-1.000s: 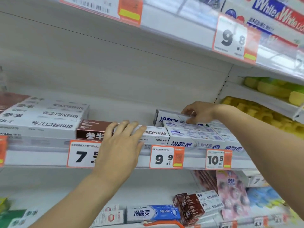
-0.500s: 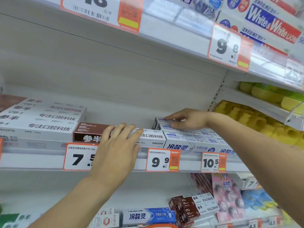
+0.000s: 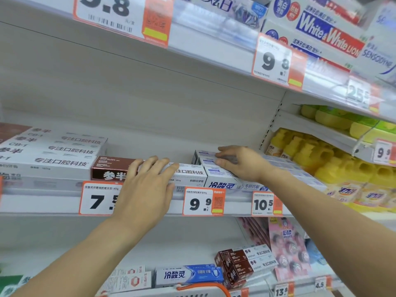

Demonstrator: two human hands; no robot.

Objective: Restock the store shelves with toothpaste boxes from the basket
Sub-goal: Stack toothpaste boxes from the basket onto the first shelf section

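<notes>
Basket: only an orange handle (image 3: 201,287) shows at the bottom edge, near me; I take it for the basket's, and its contents are out of view.
Lower shelf: blue-and-white and brown toothpaste boxes (image 3: 189,275) lie on it, well below the hands.
Left hand: the left hand (image 3: 147,189) lies flat, fingers straight and slightly spread, resting on the brown-and-white box (image 3: 113,171) and the white box (image 3: 190,173) beside it at the shelf front.
Price rail: tags reading 7.5, 9.9 (image 3: 203,201) and 10.5 run along the shelf edge (image 3: 42,202), just under the left palm.
Right hand: the right hand (image 3: 237,162) reaches deeper, fingers straight and close together, pressing the top blue-and-white box (image 3: 206,156) of the stack.
Key relation: that box lies under and leftward of the right fingertips, long axis running left to right along the shelf; the right hand is nearer.
Judgement: this looks like squaring the stack, a push back or leftward.
Farther: yellow packs (image 3: 310,155) at right; an upper shelf of boxes (image 3: 327,33) above.
</notes>
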